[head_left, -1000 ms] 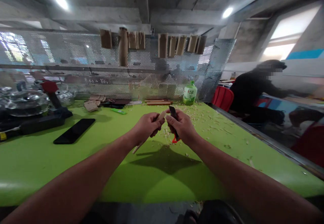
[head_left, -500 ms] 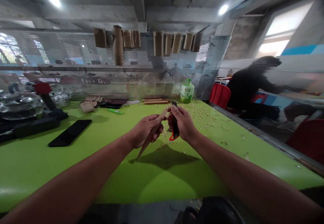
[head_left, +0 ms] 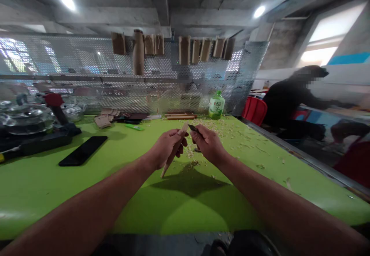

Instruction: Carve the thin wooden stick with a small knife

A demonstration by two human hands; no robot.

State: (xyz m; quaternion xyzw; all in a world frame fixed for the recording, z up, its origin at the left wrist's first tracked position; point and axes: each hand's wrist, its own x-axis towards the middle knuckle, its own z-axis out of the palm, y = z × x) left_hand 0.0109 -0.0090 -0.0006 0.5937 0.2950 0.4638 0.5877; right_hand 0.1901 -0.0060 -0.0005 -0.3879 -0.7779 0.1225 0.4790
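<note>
My left hand (head_left: 170, 146) is closed around a tapered strip of pale wood (head_left: 166, 169). The strip slants, its lower end pointing down toward the table and its upper end rising past my thumb. My right hand (head_left: 209, 142) grips a knife (head_left: 193, 128) whose dark blade points left, close beside the strip's upper end. Fingers hide the knife's handle. Whether blade and wood touch, I cannot tell. Wood shavings (head_left: 192, 157) are scattered on the green table (head_left: 138, 198) beneath and right of my hands.
A black phone (head_left: 83, 150) lies at left, near a glass teapot (head_left: 27, 119). Toward the back are wooden pieces (head_left: 104, 119), a green lighter-like object (head_left: 134, 127), wooden strips (head_left: 180, 116) and a green-labelled bottle (head_left: 216, 105). A person (head_left: 291, 98) sits at right beyond a red chair (head_left: 254, 109).
My right hand has turned, so the blade now points left toward the wood and the red-orange part below that hand is out of sight. The view has shifted slightly.
</note>
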